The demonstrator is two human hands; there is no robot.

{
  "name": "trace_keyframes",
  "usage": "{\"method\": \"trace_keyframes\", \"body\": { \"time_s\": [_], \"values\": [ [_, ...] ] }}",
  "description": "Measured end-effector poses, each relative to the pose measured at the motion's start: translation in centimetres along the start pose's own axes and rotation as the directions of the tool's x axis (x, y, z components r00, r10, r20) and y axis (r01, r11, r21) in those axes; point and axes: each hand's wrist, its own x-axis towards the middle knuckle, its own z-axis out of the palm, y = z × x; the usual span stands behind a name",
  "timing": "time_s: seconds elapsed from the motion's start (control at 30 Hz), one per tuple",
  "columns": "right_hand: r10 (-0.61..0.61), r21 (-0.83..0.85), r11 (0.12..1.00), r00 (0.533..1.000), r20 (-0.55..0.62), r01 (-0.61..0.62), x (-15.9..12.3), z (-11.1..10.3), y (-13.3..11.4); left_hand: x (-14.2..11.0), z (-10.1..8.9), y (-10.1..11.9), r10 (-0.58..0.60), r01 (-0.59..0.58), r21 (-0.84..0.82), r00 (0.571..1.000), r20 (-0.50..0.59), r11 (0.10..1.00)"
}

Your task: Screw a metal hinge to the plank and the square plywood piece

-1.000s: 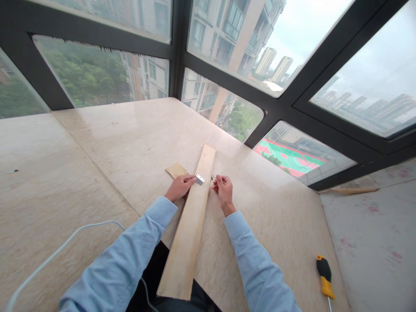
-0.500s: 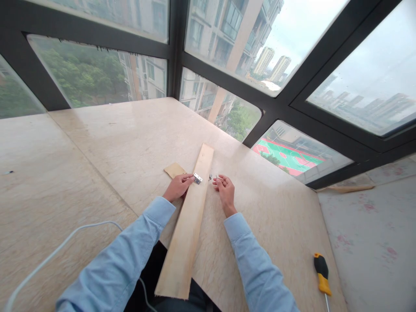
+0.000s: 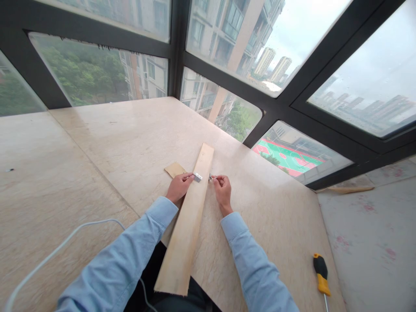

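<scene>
Looks like early days from here: left hand (image 3: 178, 187) pinching a metal hinge (image 3: 198, 177) over the wooden board (image 3: 184, 234), right hand (image 3: 222, 187) pinched on a small screw (image 3: 212, 177) (I think) beside it, nothing apparently fastened, screwdriver (image 3: 320, 273) lying apart on the windowsill (image 3: 269, 216).

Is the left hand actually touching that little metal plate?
Touching. The head view shows the left hand pinching the metal plate at one end, with no gap showing.

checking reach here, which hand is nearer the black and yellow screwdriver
Right. The right hand is ahead and left of the screwdriver, on its side of the wooden board; the left hand is farther left, at the board's opposite edge.
</scene>
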Motion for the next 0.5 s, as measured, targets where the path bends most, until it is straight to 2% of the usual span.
{"method": "trace_keyframes", "body": {
  "time_s": [0.17, 0.3, 0.5],
  "values": [
    [-0.011, -0.179, 0.984, 0.998, 0.055, 0.021, 0.0, 0.0, 0.4, -0.4, 0.3, 0.1, -0.019, 0.029, 0.098, 0.995, -0.102, 0.995],
    [-0.075, -0.332, 0.939, 0.995, 0.071, 0.094, 0.1, -0.1, 0.6, -0.9, 0.4, 0.6, -0.019, 0.056, 0.188, 0.981, -0.191, 0.981],
    [-0.047, -0.331, 0.941, 0.997, 0.056, 0.062, -0.3, -0.5, 0.2, -0.9, 0.2, 1.1, -0.007, 0.066, 0.206, 0.962, -0.273, 0.976]
  ]
}}
